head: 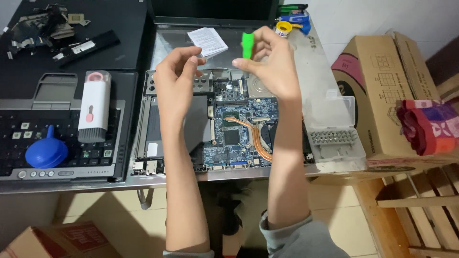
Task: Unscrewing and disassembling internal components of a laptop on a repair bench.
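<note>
Above the opened laptop on the counter, we are holding both hands raised, seen from the head camera. Our right hand is pinching a small green tool between thumb and fingertips, its long axis standing nearly upright. Our left hand is hovering just beside it to the left, fingers loosely curled and empty, tips pointing toward the tool without touching. A white paper slip is lying behind the hands. Off to the left, a blue blower and a white cleaning pen are resting on a second keyboard.
</note>
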